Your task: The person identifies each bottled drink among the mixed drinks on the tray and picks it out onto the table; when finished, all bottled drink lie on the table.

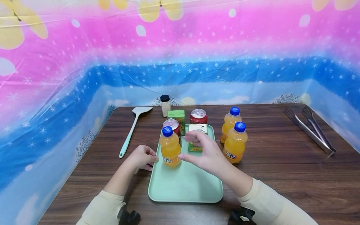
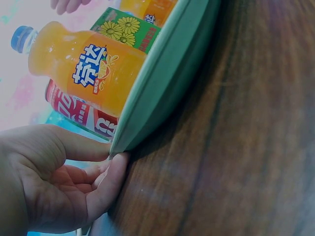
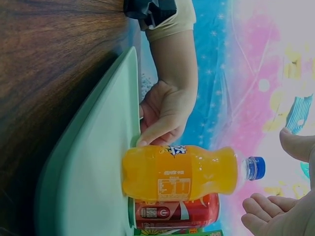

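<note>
My left hand (image 1: 142,158) pinches the left rim of a pale green tray (image 1: 185,189) between thumb and finger, plain in the left wrist view. An orange soda bottle (image 1: 170,149) with a blue cap stands upright on the tray. My right hand (image 1: 207,154) hovers to its right with fingers spread; the right wrist view shows it apart from the bottle. Behind the bottle is a red soda can (image 3: 204,209), partly hidden. A green drink carton (image 1: 196,147) stands on the tray, partly covered by my right hand.
Two more orange soda bottles (image 1: 235,143) stand right of the tray. Toward the back are another green carton (image 1: 180,116), a red can (image 1: 198,118) and a black-lidded jar (image 1: 166,107). A spatula (image 1: 130,134) lies left; metal tongs (image 1: 312,131) lie far right on the wooden table (image 1: 281,187).
</note>
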`<state>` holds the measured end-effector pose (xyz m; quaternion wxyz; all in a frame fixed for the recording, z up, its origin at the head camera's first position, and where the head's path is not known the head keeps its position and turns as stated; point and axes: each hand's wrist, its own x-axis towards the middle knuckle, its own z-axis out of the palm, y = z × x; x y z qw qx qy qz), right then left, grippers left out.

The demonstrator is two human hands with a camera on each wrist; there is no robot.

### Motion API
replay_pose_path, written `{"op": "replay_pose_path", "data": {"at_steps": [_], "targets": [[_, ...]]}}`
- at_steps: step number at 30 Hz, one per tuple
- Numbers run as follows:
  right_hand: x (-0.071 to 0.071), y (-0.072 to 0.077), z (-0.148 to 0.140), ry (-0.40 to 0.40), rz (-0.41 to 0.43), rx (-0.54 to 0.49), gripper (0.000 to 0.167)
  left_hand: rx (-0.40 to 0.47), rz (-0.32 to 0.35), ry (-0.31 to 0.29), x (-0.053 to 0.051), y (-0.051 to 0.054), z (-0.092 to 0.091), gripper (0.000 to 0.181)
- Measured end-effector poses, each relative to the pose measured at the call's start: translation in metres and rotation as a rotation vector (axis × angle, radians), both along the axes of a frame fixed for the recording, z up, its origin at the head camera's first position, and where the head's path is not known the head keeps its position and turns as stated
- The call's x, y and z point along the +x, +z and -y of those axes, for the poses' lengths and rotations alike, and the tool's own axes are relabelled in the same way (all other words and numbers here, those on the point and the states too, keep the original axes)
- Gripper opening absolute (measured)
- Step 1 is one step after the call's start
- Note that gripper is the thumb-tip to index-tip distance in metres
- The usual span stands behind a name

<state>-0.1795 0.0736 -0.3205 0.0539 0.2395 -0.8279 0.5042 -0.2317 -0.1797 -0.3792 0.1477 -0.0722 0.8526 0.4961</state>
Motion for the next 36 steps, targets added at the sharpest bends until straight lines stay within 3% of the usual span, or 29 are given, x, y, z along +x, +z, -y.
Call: {"op": "replay_pose_path", "data": {"at_steps": [36], "targets": [[-0.0022,0.0025,0.0094,-0.010,-0.007,-0.008,0.064,-0.016,0.000,-0.003,-0.0005,-0.0008,-0.0004,0.014]]}}
